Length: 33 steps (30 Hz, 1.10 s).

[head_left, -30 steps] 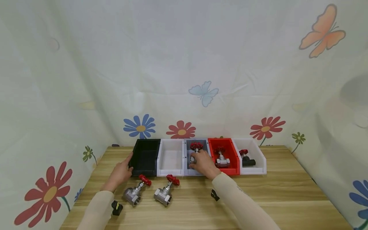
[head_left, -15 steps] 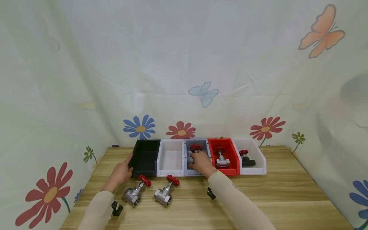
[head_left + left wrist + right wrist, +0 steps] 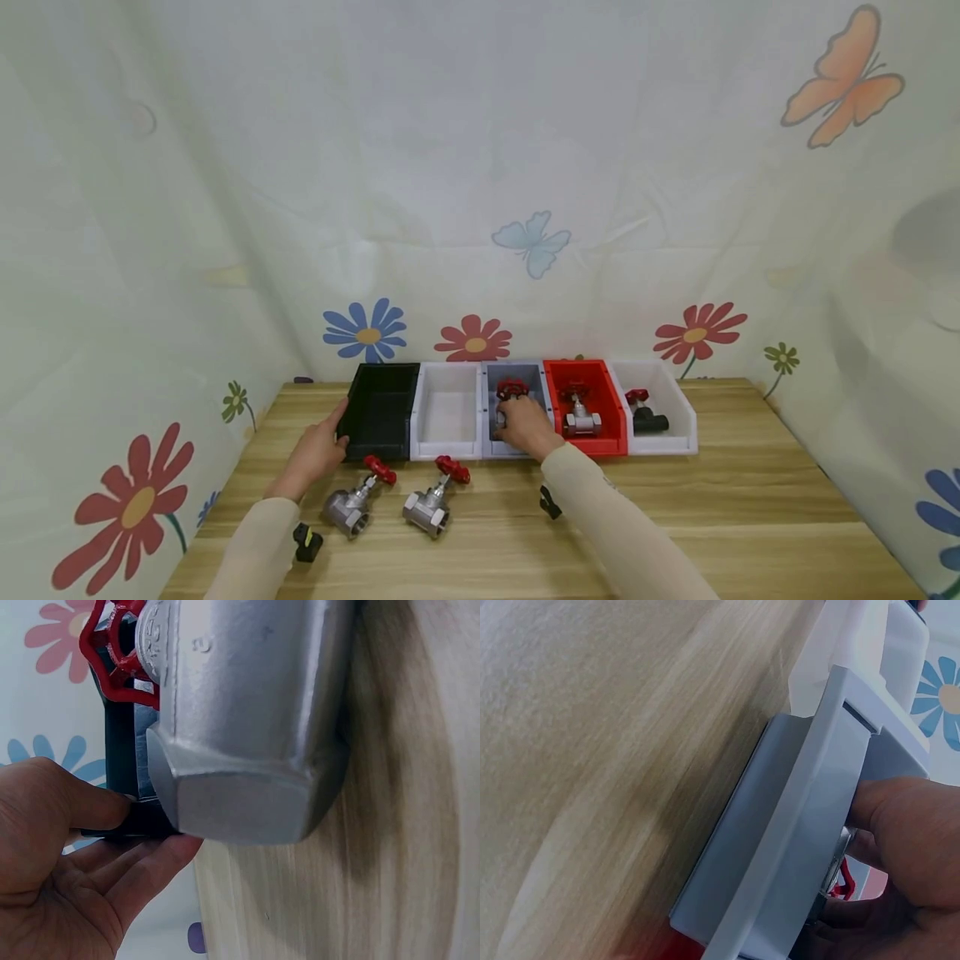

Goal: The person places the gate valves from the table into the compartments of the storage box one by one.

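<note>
My left hand (image 3: 317, 452) grips the left wall of the black bin (image 3: 378, 417), thumb and fingers on either side in the left wrist view. My right hand (image 3: 527, 425) reaches into the grey bin (image 3: 750, 832), its fingers around a metal valve (image 3: 844, 844) with a red handwheel (image 3: 512, 387). The hand covers much of that valve's body. On the table in front of the bins lie two more silver valves, one (image 3: 348, 510) close to my left hand and another (image 3: 427, 510) to its right. The nearer valve's body (image 3: 240, 712) fills much of the left wrist view.
An empty white bin (image 3: 447, 408) stands between the black and grey ones. To the right, a red bin (image 3: 611, 448) contains a silver valve (image 3: 582, 421), and a white bin (image 3: 678, 392) contains a black-bodied valve (image 3: 648, 422). A flower-printed curtain (image 3: 420, 167) hangs behind the wooden table (image 3: 720, 517).
My right hand and forearm have shifted slightly left, and the valve sits a little lower in the grey bin. My left hand stays on the black bin.
</note>
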Available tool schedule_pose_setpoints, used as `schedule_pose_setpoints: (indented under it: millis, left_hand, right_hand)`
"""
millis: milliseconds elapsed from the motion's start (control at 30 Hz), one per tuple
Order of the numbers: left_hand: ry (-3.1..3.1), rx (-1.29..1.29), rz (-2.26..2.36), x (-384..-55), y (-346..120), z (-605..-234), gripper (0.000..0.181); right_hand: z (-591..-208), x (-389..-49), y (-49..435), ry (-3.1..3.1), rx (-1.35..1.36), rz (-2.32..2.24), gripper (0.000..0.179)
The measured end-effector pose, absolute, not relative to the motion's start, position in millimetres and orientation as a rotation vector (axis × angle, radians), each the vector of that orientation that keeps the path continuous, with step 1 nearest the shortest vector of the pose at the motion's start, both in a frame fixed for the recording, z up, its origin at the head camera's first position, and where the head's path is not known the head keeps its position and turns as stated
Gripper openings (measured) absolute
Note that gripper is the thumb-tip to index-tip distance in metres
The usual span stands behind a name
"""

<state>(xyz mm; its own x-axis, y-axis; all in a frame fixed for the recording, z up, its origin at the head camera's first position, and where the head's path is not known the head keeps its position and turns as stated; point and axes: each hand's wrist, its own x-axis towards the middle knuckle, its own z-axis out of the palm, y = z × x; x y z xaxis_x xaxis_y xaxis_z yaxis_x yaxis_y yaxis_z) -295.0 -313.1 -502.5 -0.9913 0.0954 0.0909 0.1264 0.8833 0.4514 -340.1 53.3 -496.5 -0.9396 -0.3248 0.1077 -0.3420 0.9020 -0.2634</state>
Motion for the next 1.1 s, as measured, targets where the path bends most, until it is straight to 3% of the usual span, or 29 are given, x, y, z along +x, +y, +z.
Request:
schedule_pose_setpoints:
  millis: [733, 1100]
  left_hand:
    - [-2.973, -0.181, -0.719, -293.7, -312.4, -503.0, 0.07]
    - [-2.98, -0.167, -0.725, -293.4, -311.9, -501.2, 0.071]
  right_hand:
    - [-496.5, -340.4, 52.9, -3.03, 0.542, 0.444, 0.034]
    - [-467.8, -321.8, 52.8, -3.038, 0.51, 0.49, 0.04]
